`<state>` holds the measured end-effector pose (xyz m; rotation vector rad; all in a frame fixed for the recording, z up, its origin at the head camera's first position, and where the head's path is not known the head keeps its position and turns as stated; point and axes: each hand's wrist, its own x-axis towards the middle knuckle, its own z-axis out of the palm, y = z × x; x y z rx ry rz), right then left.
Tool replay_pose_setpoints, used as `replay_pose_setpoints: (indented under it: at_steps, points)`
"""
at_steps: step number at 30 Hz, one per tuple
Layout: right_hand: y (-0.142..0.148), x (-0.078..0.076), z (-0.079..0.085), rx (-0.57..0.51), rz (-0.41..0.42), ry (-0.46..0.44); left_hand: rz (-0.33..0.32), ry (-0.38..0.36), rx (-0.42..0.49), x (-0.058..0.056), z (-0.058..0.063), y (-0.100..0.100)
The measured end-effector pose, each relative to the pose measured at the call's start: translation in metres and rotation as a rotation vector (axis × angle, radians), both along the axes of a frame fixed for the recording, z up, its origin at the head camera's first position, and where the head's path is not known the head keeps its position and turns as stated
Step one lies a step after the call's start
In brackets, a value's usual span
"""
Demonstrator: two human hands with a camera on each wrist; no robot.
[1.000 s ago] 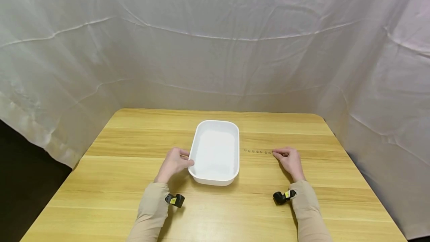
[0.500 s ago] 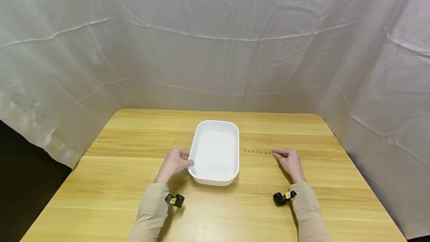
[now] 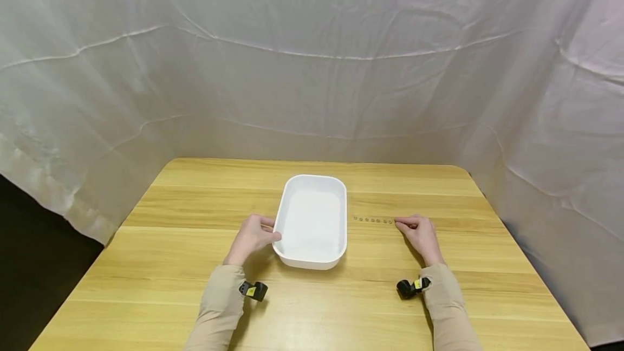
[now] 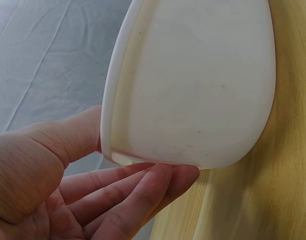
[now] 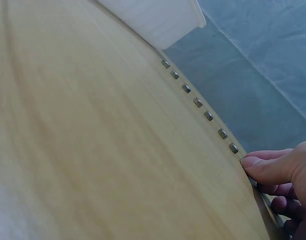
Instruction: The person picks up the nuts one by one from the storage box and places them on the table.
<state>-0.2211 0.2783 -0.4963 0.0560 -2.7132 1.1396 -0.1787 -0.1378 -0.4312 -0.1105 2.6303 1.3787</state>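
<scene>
A deep white plastic tray (image 3: 312,226) with rounded corners stands on the wooden table. My left hand (image 3: 252,238) grips its left rim, the thumb (image 4: 75,132) over the edge and the fingers (image 4: 137,195) against the outer wall. To the right of the tray runs a row of several small metal nuts (image 3: 372,220), which look like hex nuts in the right wrist view. At the row's right end my right hand (image 3: 419,234) pinches a nut between thumb and forefinger, close on the table. The fingertips (image 5: 250,162) hide most of that nut.
The light wood-grain table (image 3: 312,313) has rounded far corners. Pale grey cloth (image 3: 312,80) hangs behind it and along both sides. A small black camera (image 3: 254,290) is strapped to the left wrist, another camera (image 3: 407,288) to the right.
</scene>
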Motion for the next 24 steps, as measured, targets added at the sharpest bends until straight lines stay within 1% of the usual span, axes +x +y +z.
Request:
replay_pose_setpoints:
  at_steps: [8,11,13,16,20,24]
  points:
    - [0.001,-0.001,0.001,-0.012,-0.005,-0.005,0.002,0.006,0.007,-0.001,-0.001,0.001]
    - [0.002,0.000,0.001,0.000,-0.003,0.001,-0.001,0.005,0.008,-0.001,0.000,0.001]
    - [0.002,0.000,0.002,-0.013,-0.001,-0.005,-0.007,0.005,0.008,0.000,0.001,0.000]
    - [0.004,0.001,0.004,-0.057,-0.009,-0.039,-0.023,0.007,0.000,0.001,0.002,-0.001]
    - [0.007,-0.001,0.009,-0.115,-0.027,-0.077,-0.042,0.011,-0.008,0.000,0.004,-0.007]
    - [0.009,-0.001,0.012,-0.113,-0.017,-0.070,-0.069,0.035,0.015,-0.006,0.004,-0.018]
